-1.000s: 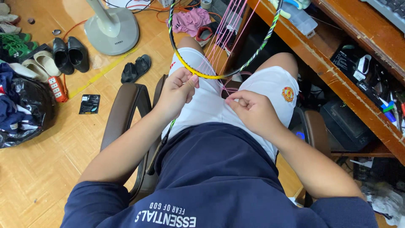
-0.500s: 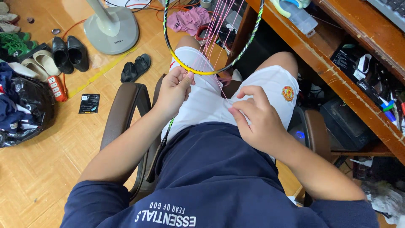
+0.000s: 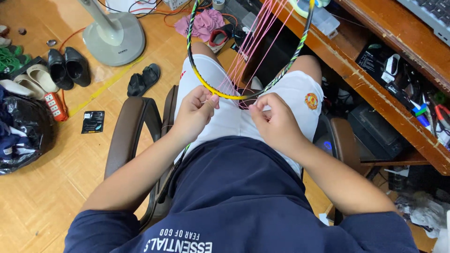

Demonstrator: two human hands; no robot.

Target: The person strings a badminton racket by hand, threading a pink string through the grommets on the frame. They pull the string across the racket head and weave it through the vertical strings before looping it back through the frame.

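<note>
— While the racket frame (image 3: 206, 79) rests over the lap, where exactly does it sit?

— One racket frame, its yellow bottom curve lying on the white shorts (image 3: 281, 100) between the two hands. Its long axis runs away from the body, toward the desk (image 3: 375, 89), and the far end leaves the top of the view, so the head points up and away.

— And the strings?

— Pink strings (image 3: 255, 44) fan from the bottom curve up toward the far end. Several strands, too close together to count exactly.

— What are the hands doing?

— Two hands. The left hand (image 3: 194, 115) touches the frame's lower left curve, fingers curled with thumb and forefinger pressed together on a strand. The right hand (image 3: 276, 122) sits just beside the curve's lowest point, fingers bunched and pinching string there.

— What lies around?

— One brown chair (image 3: 129, 136) under the person. On the wooden floor: one fan base (image 3: 117, 40), one pair of black shoes (image 3: 68, 68), one pair of black sandals (image 3: 143, 79), one small black packet (image 3: 93, 122), one pink cloth (image 3: 204, 23), one black bag (image 3: 21, 136) at the left edge.
</note>
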